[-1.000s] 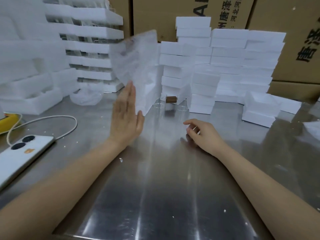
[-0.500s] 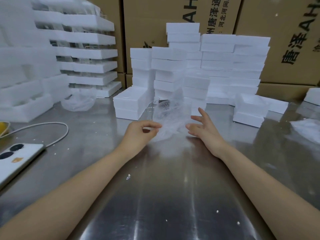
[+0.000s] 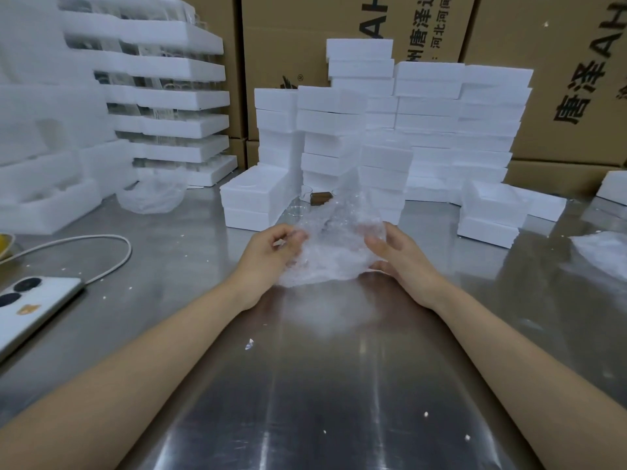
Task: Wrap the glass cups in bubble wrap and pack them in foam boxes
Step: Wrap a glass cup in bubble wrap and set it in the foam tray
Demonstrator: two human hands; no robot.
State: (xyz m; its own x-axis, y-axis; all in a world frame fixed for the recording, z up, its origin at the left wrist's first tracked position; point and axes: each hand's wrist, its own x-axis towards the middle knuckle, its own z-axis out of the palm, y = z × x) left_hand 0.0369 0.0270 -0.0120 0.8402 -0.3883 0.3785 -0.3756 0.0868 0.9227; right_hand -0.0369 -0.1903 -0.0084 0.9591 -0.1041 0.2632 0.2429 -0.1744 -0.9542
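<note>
At frame centre the left hand [image 3: 269, 254] pinches the left edge of the bubble wrap [image 3: 330, 252] and the right hand [image 3: 398, 257] clasps its right edge, the sheet's lower edge resting on the counter [image 3: 322, 385]. A glass cup [image 3: 299, 208] stands upright just above the wrap, nearer the left hand, beside the foam boxes [image 3: 252, 198].

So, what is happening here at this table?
A person is packing glassware. Both hands hold a sheet of bubble wrap low over the steel table: the left hand grips its left edge and the right hand holds its right side. I cannot tell if a cup is inside it. One bare glass cup stands just behind, beside the stacked foam boxes.
</note>
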